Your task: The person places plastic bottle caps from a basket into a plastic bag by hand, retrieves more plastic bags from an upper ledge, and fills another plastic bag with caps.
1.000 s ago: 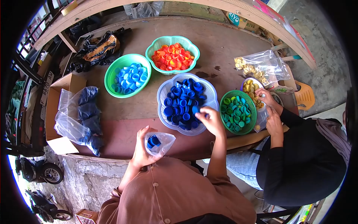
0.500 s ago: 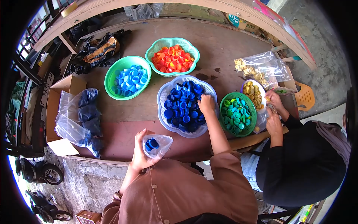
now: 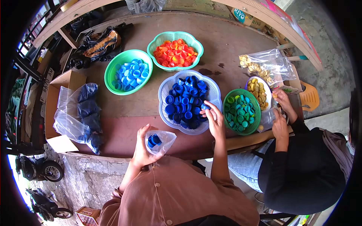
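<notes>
My left hand [image 3: 142, 150] is closed on the side of a clear plastic bag [image 3: 164, 142], its mouth spread wide. Several dark blue bottle caps [image 3: 154, 140] lie inside the bag. Over the right rim of the lavender basket [image 3: 163, 109], my right hand [image 3: 215, 119] pinches a blue bottle cap [image 3: 205, 107] between its fingertips. That basket is heaped with dark blue bottle caps [image 3: 184, 101]. Just right of my right hand stands a green basket [image 3: 259, 113] of green and teal caps.
A green bowl [image 3: 109, 81] of light blue caps and a mint basket [image 3: 151, 49] of orange caps stand farther back. A cardboard box [image 3: 56, 88] with filled bags [image 3: 88, 107] sits left. At right, a co-worker's hands [image 3: 281, 124] work beside a bowl of yellow caps [image 3: 257, 90].
My right hand has drawn back from the heap of blue caps towards me, now with a cap in its fingers. My left hand still holds the bag in about the same place.
</notes>
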`<action>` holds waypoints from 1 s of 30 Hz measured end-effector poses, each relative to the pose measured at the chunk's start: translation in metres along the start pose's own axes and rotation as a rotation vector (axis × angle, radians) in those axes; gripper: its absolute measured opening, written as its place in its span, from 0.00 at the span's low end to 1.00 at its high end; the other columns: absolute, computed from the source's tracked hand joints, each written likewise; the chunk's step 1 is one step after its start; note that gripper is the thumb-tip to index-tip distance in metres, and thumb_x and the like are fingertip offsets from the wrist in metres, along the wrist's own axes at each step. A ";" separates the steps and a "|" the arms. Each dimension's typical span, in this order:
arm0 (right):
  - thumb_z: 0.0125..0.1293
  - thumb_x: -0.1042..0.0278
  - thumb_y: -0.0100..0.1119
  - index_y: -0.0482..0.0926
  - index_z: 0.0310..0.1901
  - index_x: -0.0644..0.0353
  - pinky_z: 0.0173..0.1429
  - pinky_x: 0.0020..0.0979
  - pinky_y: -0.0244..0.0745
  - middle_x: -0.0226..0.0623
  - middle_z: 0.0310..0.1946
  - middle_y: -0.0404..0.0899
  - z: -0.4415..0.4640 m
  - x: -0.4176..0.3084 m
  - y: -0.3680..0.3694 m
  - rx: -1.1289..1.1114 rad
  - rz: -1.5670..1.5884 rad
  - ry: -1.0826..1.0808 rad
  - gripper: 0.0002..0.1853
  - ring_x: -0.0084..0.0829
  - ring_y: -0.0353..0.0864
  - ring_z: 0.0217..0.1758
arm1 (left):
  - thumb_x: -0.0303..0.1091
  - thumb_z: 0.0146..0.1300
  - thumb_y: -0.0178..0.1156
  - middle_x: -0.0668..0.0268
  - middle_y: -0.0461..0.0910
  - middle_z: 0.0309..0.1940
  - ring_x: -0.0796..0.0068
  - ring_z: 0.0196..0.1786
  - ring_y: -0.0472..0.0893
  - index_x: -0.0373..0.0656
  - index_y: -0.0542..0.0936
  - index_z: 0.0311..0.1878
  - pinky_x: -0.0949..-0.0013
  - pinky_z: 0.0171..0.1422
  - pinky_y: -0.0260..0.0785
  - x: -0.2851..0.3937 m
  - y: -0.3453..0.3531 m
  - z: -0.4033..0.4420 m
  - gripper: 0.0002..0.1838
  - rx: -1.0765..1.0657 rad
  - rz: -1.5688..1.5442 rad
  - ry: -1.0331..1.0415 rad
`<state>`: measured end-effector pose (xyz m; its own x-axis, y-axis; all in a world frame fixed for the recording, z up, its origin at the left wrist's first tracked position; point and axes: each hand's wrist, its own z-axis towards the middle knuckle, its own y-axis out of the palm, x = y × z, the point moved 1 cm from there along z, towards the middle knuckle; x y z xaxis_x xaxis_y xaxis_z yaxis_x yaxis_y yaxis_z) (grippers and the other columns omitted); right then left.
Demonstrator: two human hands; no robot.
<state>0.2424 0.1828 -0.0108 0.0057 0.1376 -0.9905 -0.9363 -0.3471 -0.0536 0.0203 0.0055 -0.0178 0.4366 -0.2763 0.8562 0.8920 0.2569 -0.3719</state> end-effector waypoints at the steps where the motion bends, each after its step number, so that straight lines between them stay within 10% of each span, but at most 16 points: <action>1: 0.64 0.71 0.52 0.72 0.54 0.61 0.39 0.23 0.70 0.36 0.33 0.76 -0.006 -0.004 0.006 0.018 0.128 0.041 0.16 0.22 0.76 0.34 | 0.36 0.40 0.71 0.49 0.63 0.52 0.59 0.50 0.72 0.40 0.44 0.66 0.59 0.52 0.68 0.000 0.000 0.001 0.55 -0.012 -0.013 0.016; 9: 0.52 0.86 0.59 0.70 0.52 0.65 0.52 0.28 0.72 0.35 0.44 0.73 -0.037 0.009 0.004 0.025 0.444 0.137 0.23 0.28 0.77 0.46 | 0.33 0.38 0.71 0.51 0.64 0.50 0.58 0.50 0.71 0.39 0.48 0.65 0.59 0.53 0.67 0.006 0.001 0.000 0.53 0.059 -0.080 0.000; 16: 0.50 0.85 0.62 0.71 0.52 0.65 0.58 0.31 0.68 0.34 0.47 0.68 -0.070 0.013 -0.040 0.143 0.083 0.011 0.25 0.29 0.71 0.55 | 0.32 0.43 0.68 0.51 0.63 0.50 0.60 0.49 0.72 0.38 0.42 0.66 0.60 0.52 0.69 0.004 0.004 -0.002 0.53 -0.009 -0.029 0.019; 30: 0.53 0.77 0.60 0.60 0.63 0.64 0.70 0.37 0.35 0.38 0.66 0.56 -0.080 0.042 -0.017 0.404 0.419 0.166 0.34 0.34 0.46 0.72 | 0.30 0.44 0.66 0.52 0.63 0.50 0.60 0.50 0.73 0.38 0.41 0.66 0.60 0.53 0.69 0.007 0.004 -0.002 0.51 -0.022 -0.135 -0.026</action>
<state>0.2870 0.1206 -0.0613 -0.3678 -0.0926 -0.9253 -0.9299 0.0439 0.3653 0.0271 0.0033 -0.0142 0.3090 -0.2827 0.9081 0.9451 0.1985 -0.2597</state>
